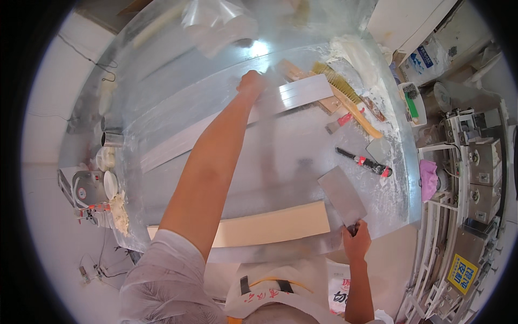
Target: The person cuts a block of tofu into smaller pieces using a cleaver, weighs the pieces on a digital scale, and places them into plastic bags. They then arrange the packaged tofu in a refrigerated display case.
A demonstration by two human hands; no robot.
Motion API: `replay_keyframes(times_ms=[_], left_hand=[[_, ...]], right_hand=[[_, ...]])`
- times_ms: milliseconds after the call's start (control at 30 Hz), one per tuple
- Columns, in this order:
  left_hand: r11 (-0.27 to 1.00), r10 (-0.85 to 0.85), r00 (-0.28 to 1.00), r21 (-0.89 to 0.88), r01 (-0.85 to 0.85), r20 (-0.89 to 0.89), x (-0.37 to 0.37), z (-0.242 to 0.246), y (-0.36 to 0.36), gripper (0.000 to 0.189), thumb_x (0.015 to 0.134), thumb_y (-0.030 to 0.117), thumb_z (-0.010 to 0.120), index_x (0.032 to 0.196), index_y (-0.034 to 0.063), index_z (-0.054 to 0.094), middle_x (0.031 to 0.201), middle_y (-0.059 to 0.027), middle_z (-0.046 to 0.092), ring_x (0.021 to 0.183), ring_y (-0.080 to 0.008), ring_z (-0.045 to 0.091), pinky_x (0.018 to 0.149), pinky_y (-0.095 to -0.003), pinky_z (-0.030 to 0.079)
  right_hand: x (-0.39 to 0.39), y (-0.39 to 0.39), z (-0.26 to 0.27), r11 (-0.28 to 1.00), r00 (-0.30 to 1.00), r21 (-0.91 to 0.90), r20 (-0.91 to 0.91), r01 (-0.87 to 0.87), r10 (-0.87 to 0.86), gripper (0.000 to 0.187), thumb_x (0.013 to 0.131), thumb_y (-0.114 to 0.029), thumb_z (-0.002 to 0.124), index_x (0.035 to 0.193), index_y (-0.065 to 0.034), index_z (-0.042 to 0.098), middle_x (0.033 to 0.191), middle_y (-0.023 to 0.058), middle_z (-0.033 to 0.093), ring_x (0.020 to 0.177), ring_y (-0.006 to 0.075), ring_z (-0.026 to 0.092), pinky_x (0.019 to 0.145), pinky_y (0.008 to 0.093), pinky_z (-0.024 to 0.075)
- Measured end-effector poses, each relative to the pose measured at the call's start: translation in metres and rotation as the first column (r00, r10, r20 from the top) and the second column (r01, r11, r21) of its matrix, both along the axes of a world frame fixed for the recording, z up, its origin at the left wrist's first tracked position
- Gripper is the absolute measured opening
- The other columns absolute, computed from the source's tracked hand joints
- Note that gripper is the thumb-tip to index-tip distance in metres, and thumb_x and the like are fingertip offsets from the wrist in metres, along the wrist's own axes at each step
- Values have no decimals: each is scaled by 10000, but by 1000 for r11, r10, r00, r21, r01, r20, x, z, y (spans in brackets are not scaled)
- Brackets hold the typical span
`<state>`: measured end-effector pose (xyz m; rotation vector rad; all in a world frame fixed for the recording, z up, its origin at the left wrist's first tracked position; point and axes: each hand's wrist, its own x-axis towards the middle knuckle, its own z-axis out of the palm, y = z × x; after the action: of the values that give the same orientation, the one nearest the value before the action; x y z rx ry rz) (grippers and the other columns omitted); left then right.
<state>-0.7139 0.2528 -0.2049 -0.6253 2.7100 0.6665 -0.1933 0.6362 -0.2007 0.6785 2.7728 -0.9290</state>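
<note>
My right hand [357, 243] grips the dark handle of a broad cleaver [343, 195], its blade lying close above the metal tabletop [283, 162]. Left of the blade, a long, smooth, pale slab of what looks like dough [275, 224] lies along the near edge, partly behind my left forearm. My left arm reaches far across the table. At its end my left hand [251, 83] is curled, beside the upper edge of a long flat metal strip [305, 93]. Blur and haze there hide whether the fingers hold anything.
To the right lie a bristle brush [338, 81], a wooden board [293, 69], a scraper [338, 123], a black-handled tool [364, 161] and scattered white powder [356, 48]. Clear plastic [218, 24] lies at the far side. Crumbly scraps [119, 214] and a metal cylinder [112, 139] sit left.
</note>
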Motion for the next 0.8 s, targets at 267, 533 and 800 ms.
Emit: replay_keyframes(times_ms=[267, 533, 800], left_hand=[[991, -130, 957, 7, 133, 257, -47, 3, 52, 712, 656, 473, 1011, 1053, -63, 760, 1027, -161, 758, 819, -253, 708, 674, -396, 568], [633, 301, 948, 721, -281, 105, -56, -35, -45, 380, 853, 122, 911, 1142, -42, 728, 1066, -125, 748, 864, -241, 726, 672, -430, 595], [351, 641, 711, 934, 63, -289, 32, 60, -141, 313, 1050, 197, 719, 1261, -6, 609, 1167, -89, 699, 975, -223, 704, 773, -401, 605]], right_hand=[[-8, 15, -4, 997, 1000, -70, -11, -24, 24, 517, 793, -162, 879, 1201, -51, 580, 930, 121, 698, 842, 341, 693, 765, 469, 543], [-7, 23, -5, 989, 1000, -146, -8, -9, 8, 498, 800, -149, 863, 1209, -34, 602, 936, 122, 697, 836, 330, 691, 758, 459, 541], [2, 19, -13, 986, 993, -133, -43, 105, -111, 432, 803, -152, 873, 1153, -53, 640, 850, 114, 711, 756, 303, 702, 714, 429, 559]])
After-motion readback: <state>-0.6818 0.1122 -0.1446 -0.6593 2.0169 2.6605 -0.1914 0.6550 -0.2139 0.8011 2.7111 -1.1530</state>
